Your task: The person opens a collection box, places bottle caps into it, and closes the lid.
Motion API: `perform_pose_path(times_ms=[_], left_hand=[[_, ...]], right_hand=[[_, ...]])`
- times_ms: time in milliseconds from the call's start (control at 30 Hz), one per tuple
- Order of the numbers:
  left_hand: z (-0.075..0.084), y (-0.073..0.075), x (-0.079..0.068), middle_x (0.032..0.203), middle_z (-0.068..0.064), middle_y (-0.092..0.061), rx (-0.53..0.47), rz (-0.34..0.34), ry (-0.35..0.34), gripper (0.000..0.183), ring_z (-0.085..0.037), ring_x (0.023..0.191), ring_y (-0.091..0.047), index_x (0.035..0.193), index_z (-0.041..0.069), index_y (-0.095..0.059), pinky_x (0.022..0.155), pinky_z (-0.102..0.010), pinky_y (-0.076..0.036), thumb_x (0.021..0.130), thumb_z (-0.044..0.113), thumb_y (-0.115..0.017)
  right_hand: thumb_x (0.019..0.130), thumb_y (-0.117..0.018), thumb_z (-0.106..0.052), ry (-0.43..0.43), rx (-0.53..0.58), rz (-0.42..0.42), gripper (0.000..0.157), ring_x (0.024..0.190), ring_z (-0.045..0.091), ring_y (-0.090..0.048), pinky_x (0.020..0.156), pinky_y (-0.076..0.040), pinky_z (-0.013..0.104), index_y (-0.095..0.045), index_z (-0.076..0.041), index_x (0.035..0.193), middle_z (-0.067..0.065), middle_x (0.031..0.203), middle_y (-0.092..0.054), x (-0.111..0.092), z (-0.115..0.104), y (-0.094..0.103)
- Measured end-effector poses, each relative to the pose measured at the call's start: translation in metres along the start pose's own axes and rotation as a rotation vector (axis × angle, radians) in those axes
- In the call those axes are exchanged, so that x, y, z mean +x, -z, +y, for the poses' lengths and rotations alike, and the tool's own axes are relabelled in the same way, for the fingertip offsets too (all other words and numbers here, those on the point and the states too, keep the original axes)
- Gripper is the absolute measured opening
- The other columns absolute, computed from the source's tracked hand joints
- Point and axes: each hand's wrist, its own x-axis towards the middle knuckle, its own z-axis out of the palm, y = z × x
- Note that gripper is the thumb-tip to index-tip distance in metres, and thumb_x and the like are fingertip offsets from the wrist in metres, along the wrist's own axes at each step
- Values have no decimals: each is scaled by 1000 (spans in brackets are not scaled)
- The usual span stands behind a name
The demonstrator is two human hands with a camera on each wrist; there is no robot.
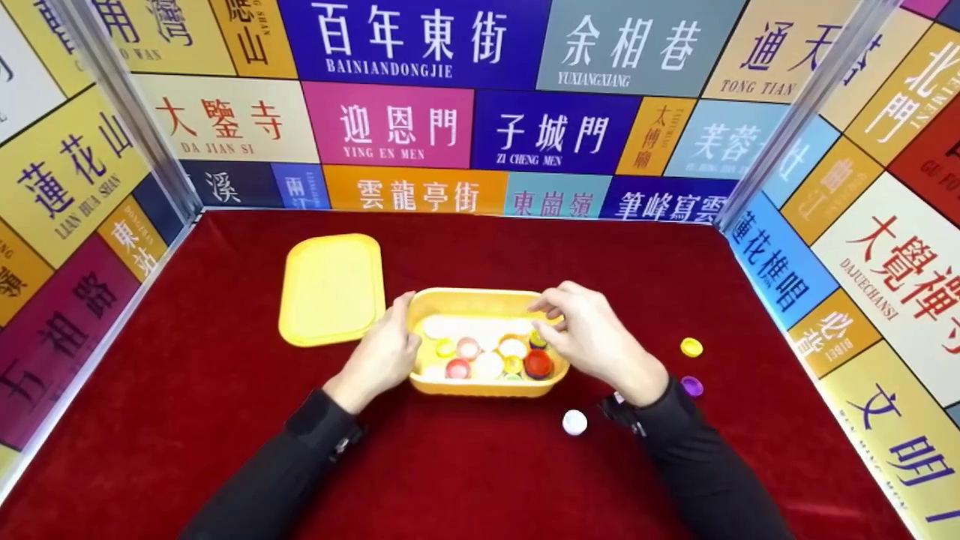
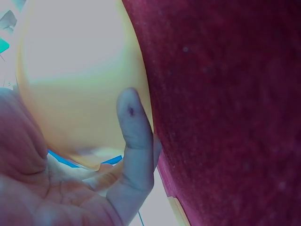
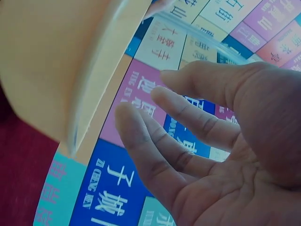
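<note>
Nearest are two black sleeves (image 1: 679,442), and between them a white cap (image 1: 575,422) lies on the red table (image 1: 480,472). A purple cap (image 1: 691,386) is just beside the right sleeve.

Farther in, the yellow box (image 1: 480,388) stands upright on the table, between the two hands. The left hand (image 1: 379,349) grips its left end, the fingers bent around the wall. The right hand (image 1: 589,330) is above the right end; its fingers are apart and softly bent, and nothing is seen between them. Whether it touches the rim, I cannot tell.

Inside the box lie many small things: a red cap (image 1: 538,364) near the right end, a pink cap (image 1: 458,368) toward the left, and others in yellow and white, too bright to tell well.

A yellow cap (image 1: 691,346) lies to the right, well apart from the box. To the left, beyond the left hand, the yellow lid (image 1: 332,289) lies flat. Behind the table rises a wall (image 1: 386,124) of coloured signs.
</note>
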Motion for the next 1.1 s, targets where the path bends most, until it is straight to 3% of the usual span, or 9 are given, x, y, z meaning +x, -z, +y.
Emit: perform_pose_path(times_ms=[333, 600, 867, 1100], left_hand=[[-1, 0, 1, 170, -32, -58, 4, -7, 4, 70, -44, 155, -63, 176, -4, -37, 129, -58, -52, 109, 2, -57], [-1, 0, 1, 171, -31, -57, 1, -2, -2, 70, -44, 157, -62, 175, -5, -37, 131, -58, -51, 109, 2, -57], [-1, 0, 2, 169, -33, -59, 14, 9, -28, 69, -44, 154, -64, 174, -7, -38, 129, -58, -53, 108, 0, -57], [-1, -1, 1, 170, -34, -57, 16, 2, -22, 69, -47, 157, -61, 174, -7, -37, 131, -60, -51, 109, 1, -58]], right_hand=[[104, -82, -6, -119, 7, 67, 15, 99, 29, -83, 89, -72, 53, -86, -4, 118, 16, 110, -81, -8, 28, 19], [104, -82, -7, -188, -68, 92, 21, 106, 36, -81, 92, -69, 52, -86, -5, 124, 18, 115, -83, -21, 64, 34], [103, -83, -12, -310, -134, 63, 34, 116, 47, -73, 104, -59, 63, -81, 1, 135, 29, 125, -78, -37, 104, 50], [103, -85, -19, -434, -189, -32, 51, 130, 56, -61, 116, -51, 70, -73, 8, 145, 40, 140, -69, -50, 137, 59]])
